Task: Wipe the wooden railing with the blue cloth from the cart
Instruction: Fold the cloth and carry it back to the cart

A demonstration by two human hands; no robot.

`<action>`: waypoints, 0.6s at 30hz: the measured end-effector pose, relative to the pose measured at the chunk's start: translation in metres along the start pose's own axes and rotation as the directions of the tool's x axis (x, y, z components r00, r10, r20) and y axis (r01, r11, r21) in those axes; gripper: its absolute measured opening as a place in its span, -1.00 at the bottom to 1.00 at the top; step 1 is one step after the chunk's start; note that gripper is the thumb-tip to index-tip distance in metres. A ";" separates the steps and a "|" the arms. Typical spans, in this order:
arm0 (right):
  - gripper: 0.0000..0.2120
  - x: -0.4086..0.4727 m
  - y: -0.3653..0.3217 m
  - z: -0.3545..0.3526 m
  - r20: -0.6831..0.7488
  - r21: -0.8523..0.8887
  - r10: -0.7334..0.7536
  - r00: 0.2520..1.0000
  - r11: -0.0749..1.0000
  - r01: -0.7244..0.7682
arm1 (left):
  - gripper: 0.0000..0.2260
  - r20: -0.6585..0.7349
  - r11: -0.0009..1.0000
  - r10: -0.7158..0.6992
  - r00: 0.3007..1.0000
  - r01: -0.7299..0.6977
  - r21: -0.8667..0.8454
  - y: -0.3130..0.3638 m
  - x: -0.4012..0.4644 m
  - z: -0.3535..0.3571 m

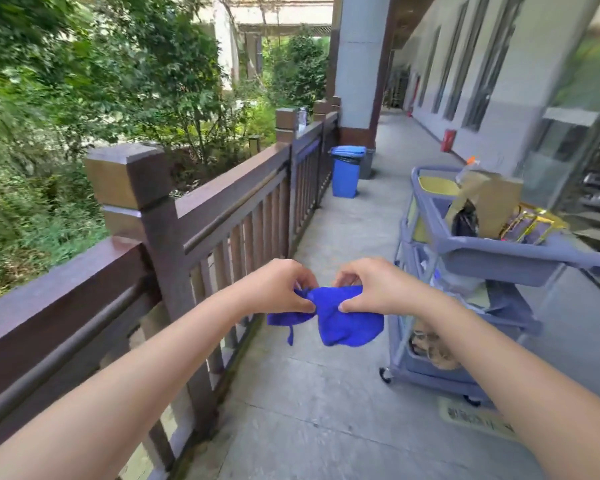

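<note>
Two hands are out in front of you, both pinching the blue cloth [340, 317] in mid-air above the paved walkway [309, 410]. Your left hand [278, 285] grips its bunched upper edge between thumb and fingers, and your right hand [368, 285] does the same just beside it, so the cloth sags below in a crumpled fold (a thin tail dangles at its left). The wooden railing [201, 216] runs from your 9 o'clock toward 12, untouched by the cloth. The grey cleaning cart [492, 258] stands at your 2 o'clock, near your right hand. A blue bin [345, 174] sits by the railing farther along.
</note>
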State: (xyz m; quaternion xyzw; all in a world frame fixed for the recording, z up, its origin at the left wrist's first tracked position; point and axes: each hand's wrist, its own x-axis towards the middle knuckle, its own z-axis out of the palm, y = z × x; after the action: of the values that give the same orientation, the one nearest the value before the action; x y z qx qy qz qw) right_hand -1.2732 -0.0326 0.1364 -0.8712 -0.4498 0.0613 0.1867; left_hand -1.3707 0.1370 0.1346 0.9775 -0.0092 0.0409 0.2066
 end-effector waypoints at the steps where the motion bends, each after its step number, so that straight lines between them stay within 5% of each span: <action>1: -0.80 0.013 0.005 -0.002 -0.010 0.005 0.012 1.000 1.000 -0.012 | -0.84 0.007 1.000 0.016 1.000 -0.016 0.002 -0.008 0.015 -0.004; 9: -0.80 0.116 0.039 -0.026 -0.071 0.066 0.109 0.991 0.992 -0.104 | -0.83 0.070 0.990 0.127 0.989 -0.130 0.046 -0.069 0.132 -0.048; 18: -0.80 0.200 0.145 -0.032 -0.024 0.071 0.213 0.977 0.975 -0.211 | -0.86 0.153 0.978 0.206 0.966 -0.208 -0.006 -0.097 0.278 -0.010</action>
State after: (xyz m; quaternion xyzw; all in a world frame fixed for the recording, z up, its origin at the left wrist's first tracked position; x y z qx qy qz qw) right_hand -1.0369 0.0438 0.1231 -0.9083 -0.3490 0.0822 0.2155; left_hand -1.0912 0.2300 0.1281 0.9725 -0.1267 -0.0127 0.1952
